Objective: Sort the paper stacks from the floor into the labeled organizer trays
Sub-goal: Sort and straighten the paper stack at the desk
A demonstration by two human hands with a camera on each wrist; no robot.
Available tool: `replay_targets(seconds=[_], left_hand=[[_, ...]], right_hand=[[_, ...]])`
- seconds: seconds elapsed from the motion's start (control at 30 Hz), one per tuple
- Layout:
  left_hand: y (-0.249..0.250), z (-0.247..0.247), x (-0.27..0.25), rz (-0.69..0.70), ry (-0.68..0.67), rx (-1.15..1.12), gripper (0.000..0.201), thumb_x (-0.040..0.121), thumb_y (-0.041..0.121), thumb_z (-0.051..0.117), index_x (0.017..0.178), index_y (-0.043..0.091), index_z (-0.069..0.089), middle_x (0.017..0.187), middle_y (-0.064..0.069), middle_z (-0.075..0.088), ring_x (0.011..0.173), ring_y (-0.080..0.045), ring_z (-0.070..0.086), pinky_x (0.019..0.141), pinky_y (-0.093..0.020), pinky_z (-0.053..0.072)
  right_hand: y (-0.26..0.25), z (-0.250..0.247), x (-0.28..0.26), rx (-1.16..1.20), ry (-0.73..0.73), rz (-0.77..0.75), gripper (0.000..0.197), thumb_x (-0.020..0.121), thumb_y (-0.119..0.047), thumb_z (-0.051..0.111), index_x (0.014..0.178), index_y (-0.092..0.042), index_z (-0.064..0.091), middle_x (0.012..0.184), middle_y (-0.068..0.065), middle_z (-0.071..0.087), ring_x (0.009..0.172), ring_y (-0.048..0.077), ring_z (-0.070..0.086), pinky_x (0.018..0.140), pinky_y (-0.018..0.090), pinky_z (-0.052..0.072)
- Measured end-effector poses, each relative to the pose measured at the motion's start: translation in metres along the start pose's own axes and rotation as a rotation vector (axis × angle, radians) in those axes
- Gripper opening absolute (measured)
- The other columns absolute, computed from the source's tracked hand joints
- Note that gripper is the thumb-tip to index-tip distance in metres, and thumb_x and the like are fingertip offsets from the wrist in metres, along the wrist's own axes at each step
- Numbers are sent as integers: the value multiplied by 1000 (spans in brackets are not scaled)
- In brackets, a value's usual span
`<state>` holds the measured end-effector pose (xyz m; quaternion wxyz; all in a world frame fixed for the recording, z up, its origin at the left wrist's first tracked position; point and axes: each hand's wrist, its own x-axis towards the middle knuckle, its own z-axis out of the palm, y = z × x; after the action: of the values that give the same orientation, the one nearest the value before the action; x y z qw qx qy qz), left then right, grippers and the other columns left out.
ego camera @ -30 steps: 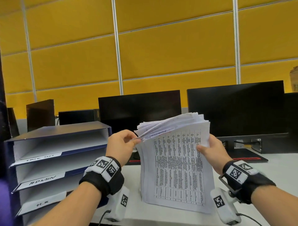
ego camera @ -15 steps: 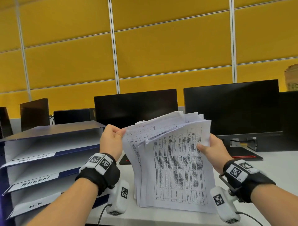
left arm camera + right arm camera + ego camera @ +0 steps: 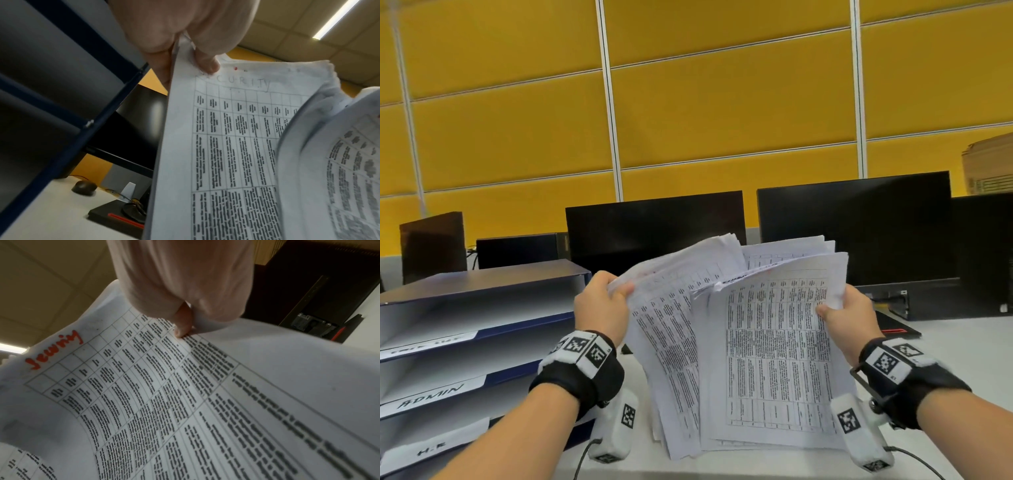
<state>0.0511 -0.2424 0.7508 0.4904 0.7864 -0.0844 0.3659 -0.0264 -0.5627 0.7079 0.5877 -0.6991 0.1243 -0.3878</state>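
A thick stack of printed table sheets [image 3: 774, 349] stands on edge on the white desk. My left hand [image 3: 604, 305] pinches a batch of sheets [image 3: 664, 329] peeled off to the left; its top page [image 3: 226, 129] reads "SECURITY" in pencil. My right hand [image 3: 851, 313] grips the remaining papers by their upper right corner, thumb on the front page [image 3: 185, 402], which bears a red handwritten word. The blue and white organizer [image 3: 465, 346] stands at the left with tray labels "ADMIN" [image 3: 431, 395] and "H.R" [image 3: 431, 450].
Dark monitors [image 3: 856, 226] line the back of the desk before a yellow panelled wall. A black monitor base with a red strip [image 3: 117, 216] and a mouse [image 3: 84, 187] lie behind the papers. A cardboard box [image 3: 988, 164] sits at the far right.
My left hand has pulled its batch of sheets farther left and away from the stack, fanning the papers wider. The right hand has kept its hold.
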Motion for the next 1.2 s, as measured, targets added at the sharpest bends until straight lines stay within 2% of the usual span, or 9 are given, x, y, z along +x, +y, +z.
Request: replay_targets(seconds=[0.13, 0.2, 0.27, 0.37, 0.47, 0.57, 0.7, 0.9, 1.2], left_hand=[[9, -1, 1, 10, 10, 51, 12, 95, 21, 55, 89, 11, 58, 81, -2, 50, 66, -5, 42, 63, -29, 37], [12, 1, 3, -5, 11, 88, 11, 95, 21, 55, 90, 12, 58, 78, -1, 46, 64, -11, 46, 62, -31, 42], [13, 4, 5, -33, 1, 127, 10, 95, 21, 54, 90, 12, 57, 77, 0, 42, 63, -19, 50, 60, -32, 43], [14, 9, 9, -35, -14, 193, 10, 95, 20, 55, 92, 11, 57, 90, -12, 51, 70, -26, 53, 62, -34, 43], [17, 12, 10, -15, -22, 235, 10, 94, 17, 55, 94, 7, 58, 86, -10, 48, 78, -28, 54, 65, -35, 42], [22, 14, 9, 22, -46, 290, 10, 92, 11, 55, 96, 3, 59, 84, -9, 50, 86, -33, 56, 70, -37, 45], [23, 15, 10, -20, -17, 245, 8, 92, 13, 56, 94, 6, 58, 87, -12, 51, 76, -26, 51, 67, -33, 40], [34, 16, 10, -3, -5, 213, 9, 93, 15, 56, 93, 7, 60, 82, -8, 48, 76, -25, 50, 66, -32, 39], [44, 4, 15, -1, 0, 250, 16, 96, 17, 51, 105, 7, 59, 96, -14, 45, 79, -26, 46, 70, -33, 39]], right_hand=[[-2, -14, 6, -54, 111, -4, 32, 91, 4, 53, 120, -8, 54, 118, 13, 61, 105, 29, 59, 89, 46, 51], [-4, -20, 10, -88, 160, -15, 31, 91, 3, 52, 119, -9, 54, 119, 14, 61, 109, 32, 59, 89, 48, 52], [-6, -28, 14, -129, 201, -34, 28, 91, 1, 53, 117, -10, 54, 119, 14, 61, 109, 33, 58, 82, 42, 52], [-10, -39, 17, -194, 242, -74, 24, 90, 1, 53, 112, -9, 54, 118, 14, 60, 108, 33, 58, 75, 37, 50], [-14, -50, 20, -221, 277, -74, 22, 90, 2, 53, 108, -11, 54, 113, 13, 61, 103, 31, 59, 76, 39, 51], [-16, -63, 22, -251, 335, -68, 23, 89, 0, 54, 107, -13, 55, 112, 14, 62, 104, 34, 60, 82, 48, 54], [-21, -84, 22, -252, 371, -59, 26, 88, 1, 55, 111, -11, 55, 116, 17, 62, 109, 37, 58, 87, 50, 52], [-36, -94, 22, -181, 340, -109, 31, 88, 3, 56, 117, -9, 55, 120, 16, 60, 113, 35, 57, 91, 51, 51], [-66, -83, 13, -299, 304, -240, 18, 87, 1, 50, 93, -17, 53, 90, 4, 59, 87, 26, 59, 69, 40, 52]])
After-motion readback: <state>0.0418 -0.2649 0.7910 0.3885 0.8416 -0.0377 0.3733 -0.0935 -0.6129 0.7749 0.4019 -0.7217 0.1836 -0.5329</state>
